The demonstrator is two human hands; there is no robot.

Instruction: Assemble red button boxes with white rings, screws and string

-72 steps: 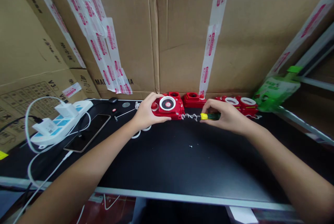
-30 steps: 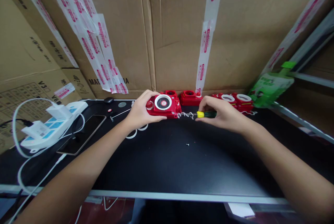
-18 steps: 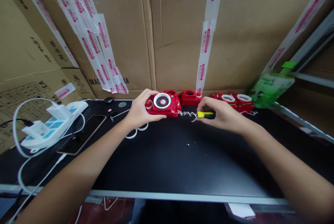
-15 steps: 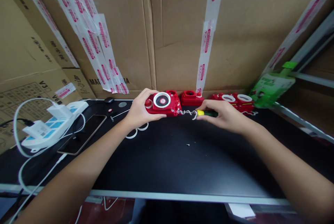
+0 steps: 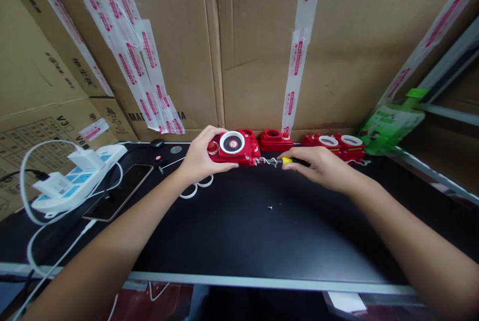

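My left hand (image 5: 202, 154) is closed around the left end of a red toy camera (image 5: 245, 154) with a white ring round its dark lens. The camera is held just above the black table. My right hand (image 5: 316, 164) grips a screwdriver (image 5: 287, 160) by its yellow and dark handle. Its shaft points left at the camera's right side, and a white cord (image 5: 267, 161) winds about the shaft. Where the tip meets the camera is too small to make out. Two white rings (image 5: 189, 191) lie under my left wrist.
More red toy cameras (image 5: 276, 140) stand along the cardboard wall (image 5: 258, 62), others (image 5: 333, 145) further right beside a green pouch (image 5: 392, 124). A tiny screw (image 5: 270, 207) lies mid-table. At left are a phone (image 5: 119, 194) and a power strip (image 5: 78, 179) with cables.
My right hand has shifted slightly and its fingers have turned a little on the screwdriver handle. The cord's loose end has moved round the shaft. My left hand and the camera stay put.
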